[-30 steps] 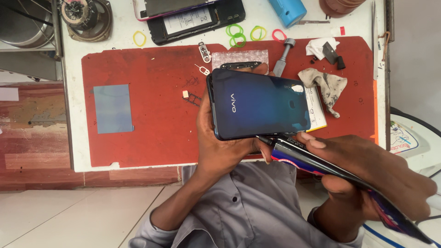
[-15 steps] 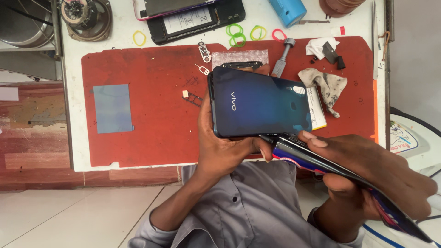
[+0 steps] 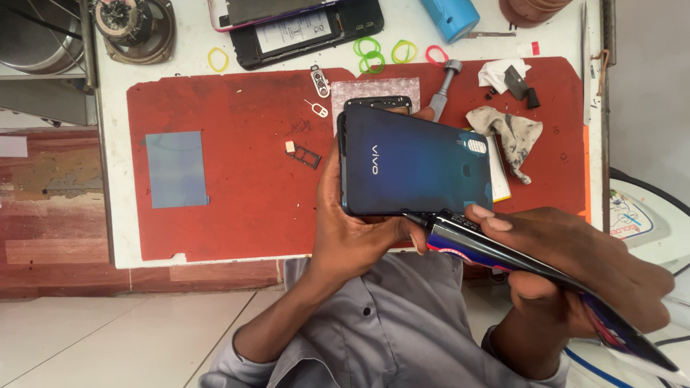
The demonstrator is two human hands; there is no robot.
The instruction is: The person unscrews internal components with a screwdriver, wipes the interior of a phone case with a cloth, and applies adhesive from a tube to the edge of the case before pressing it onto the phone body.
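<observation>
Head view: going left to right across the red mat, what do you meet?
Blue-grey sheet → small card tray → left hand → dark blue phone → crumpled rag. Nearer the body, the right hand holds a black tube.

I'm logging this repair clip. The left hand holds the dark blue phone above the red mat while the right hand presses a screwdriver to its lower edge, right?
Not quite. The head view shows the right hand holding a dark squeeze tube, not a screwdriver, with its nozzle at the lower edge of the dark blue phone. The rest holds: the left hand grips the phone above the red mat.
</observation>
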